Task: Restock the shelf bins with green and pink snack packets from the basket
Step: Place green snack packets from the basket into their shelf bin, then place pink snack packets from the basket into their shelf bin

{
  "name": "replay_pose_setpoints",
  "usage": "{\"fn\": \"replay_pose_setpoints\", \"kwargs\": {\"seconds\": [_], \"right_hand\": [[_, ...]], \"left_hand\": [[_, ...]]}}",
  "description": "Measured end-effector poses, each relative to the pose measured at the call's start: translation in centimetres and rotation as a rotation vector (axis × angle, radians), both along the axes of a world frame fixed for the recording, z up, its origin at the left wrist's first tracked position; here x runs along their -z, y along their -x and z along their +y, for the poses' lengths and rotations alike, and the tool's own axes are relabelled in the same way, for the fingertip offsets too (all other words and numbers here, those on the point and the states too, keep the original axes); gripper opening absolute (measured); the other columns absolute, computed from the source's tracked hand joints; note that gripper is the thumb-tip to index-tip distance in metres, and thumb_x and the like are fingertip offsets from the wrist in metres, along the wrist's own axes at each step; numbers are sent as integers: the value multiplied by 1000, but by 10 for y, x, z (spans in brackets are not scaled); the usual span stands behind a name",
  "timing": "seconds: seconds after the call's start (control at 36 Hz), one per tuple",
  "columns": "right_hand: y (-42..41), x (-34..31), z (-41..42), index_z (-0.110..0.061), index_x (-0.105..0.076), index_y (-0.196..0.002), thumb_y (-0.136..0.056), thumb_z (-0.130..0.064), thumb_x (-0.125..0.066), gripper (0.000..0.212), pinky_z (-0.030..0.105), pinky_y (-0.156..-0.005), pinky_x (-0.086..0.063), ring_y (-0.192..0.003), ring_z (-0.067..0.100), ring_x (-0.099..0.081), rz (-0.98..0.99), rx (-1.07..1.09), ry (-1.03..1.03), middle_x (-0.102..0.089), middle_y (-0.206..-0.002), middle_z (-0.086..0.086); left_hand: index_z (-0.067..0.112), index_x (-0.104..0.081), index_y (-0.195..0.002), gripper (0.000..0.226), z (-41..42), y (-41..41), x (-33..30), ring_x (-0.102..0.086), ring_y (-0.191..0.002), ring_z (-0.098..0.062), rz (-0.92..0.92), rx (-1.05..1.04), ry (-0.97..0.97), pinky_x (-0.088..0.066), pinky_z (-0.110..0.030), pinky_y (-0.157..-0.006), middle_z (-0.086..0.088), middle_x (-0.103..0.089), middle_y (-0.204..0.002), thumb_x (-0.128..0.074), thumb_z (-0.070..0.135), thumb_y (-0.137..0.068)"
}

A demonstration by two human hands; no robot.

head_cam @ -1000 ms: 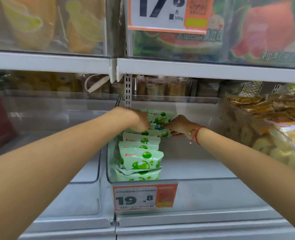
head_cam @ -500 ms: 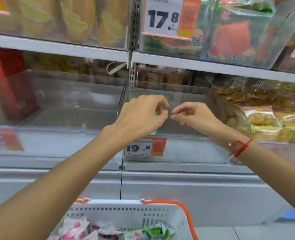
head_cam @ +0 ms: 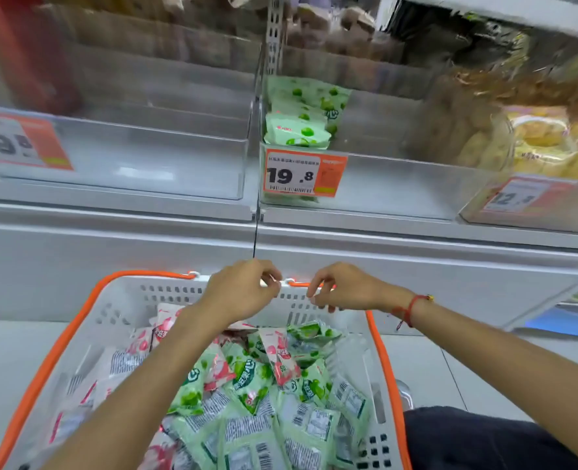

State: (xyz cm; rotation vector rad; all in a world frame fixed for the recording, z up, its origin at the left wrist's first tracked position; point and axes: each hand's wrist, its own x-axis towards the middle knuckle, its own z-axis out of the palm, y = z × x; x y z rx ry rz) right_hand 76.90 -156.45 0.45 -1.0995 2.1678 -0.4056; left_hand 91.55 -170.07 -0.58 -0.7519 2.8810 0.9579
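Hands are hovering empty over the far end of the basket, both having dropped down from the shelf bin where, a second ago, they were tidying green packets. The left hand (head_cam: 243,293) is hanging with its fingers loosely curled and thumb near the fingertips, holding nothing that can be seen; the right hand (head_cam: 340,288), with a red string bracelet (head_cam: 411,308) at the wrist, is likewise loosely curled and empty, its fingertips just above the far rim of the basket (head_cam: 118,296). Directly beneath and nearer the person, the white basket with orange handles is lying heaped with green snack packets (head_cam: 246,378) in the middle and right, and pink snack packets (head_cam: 165,323) toward the left and scattered among the green. Beyond the hands, higher in the view, the clear middle shelf bin (head_cam: 382,184), marked with an orange price tag reading 19.8 (head_cam: 302,174), is holding a short row of green packets (head_cam: 299,130) standing against its left wall, the rest of the bin looking unfilled. The clear bin to its left (head_cam: 152,154) is showing no packets. The placement just made seems finished, and the hands are likely going down for another handful; plenty of stock is waiting in the basket, so the restocking looks early.
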Motion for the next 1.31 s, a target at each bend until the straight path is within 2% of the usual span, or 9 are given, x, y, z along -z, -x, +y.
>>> {"fn": "replay_pose_setpoints", "kwargs": {"seconds": [0.17,0.31,0.36,0.42,0.53,0.61,0.75,0.94,1.31], "right_hand": [[-17,83,-4,-8,-61,-118,-92,-18,-57,28,23,-88,-44,-106,19,-57,-19,-27,-239,-61,-117,4],[-38,142,-10,-20,-40,-67,-99,-31,-44,34,17,-52,-38,-58,12,-50,-139,149,-243,-45,-66,-2],[-50,156,-13,-7,-57,-90,-99,-25,-45,24,18,-50,-42,-71,32,-63,-245,170,-251,-61,-79,14],[-57,167,-12,10,-48,-125,-94,-19,-54,43,37,-76,-55,-93,40,-64,-273,213,-253,-60,-115,29],[-51,181,-9,-13,-52,-111,-73,-25,-79,49,41,-87,-54,-100,29,-64,-286,351,-225,-65,-110,12],[-28,181,-6,-23,-52,-89,-62,-23,-87,45,32,-87,-53,-93,22,-57,-376,361,-231,-57,-94,2],[-19,124,-6,-14,-62,-112,-79,-23,-76,37,19,-77,-50,-97,13,-61,-547,328,-183,-67,-109,2],[-41,27,-30,-13,-58,-119,-89,-30,-65,35,30,-96,-49,-99,11,-63,-637,160,39,-68,-109,0],[-109,-142,-144,0,-62,-106,-92,-18,-60,22,22,-68,-55,-75,12,-67,-496,84,548,-72,-97,12]], "left_hand": [[28,-57,-127,31,-4,-13,88,-52,-122,-19,-284,72,75,-42,-39,-100,6,-56,-135,-45,28,-98],[25,-64,-116,39,16,-26,143,-55,-113,-27,-440,131,191,-39,-38,-96,-4,-61,-123,-33,44,-101],[28,-63,-121,51,21,-28,157,-46,-122,-27,-461,98,228,-28,-39,-104,-2,-54,-131,-23,53,-100],[28,-64,-119,58,23,-27,166,-43,-124,-26,-437,31,234,-25,-38,-105,-1,-52,-133,-19,58,-98],[29,-69,-105,41,26,-18,164,-46,-119,-24,-373,-74,133,-25,-37,-104,3,-62,-119,-42,57,-93],[24,-64,-93,21,29,-14,154,-56,-104,-23,-246,-122,45,-35,-35,-93,0,-68,-100,-51,41,-95],[24,-36,-90,13,20,-19,121,-48,-59,-15,-45,-20,-225,-38,-31,-60,6,-50,-67,-37,28,-102],[25,-42,-85,19,-29,-44,53,-45,-68,-18,266,-84,-474,-39,-44,-67,0,-49,-71,-42,17,-101],[37,-57,-83,25,-140,-95,-117,-54,-79,-6,936,-519,255,-43,-31,-71,15,-61,-80,-38,52,-88]]}}
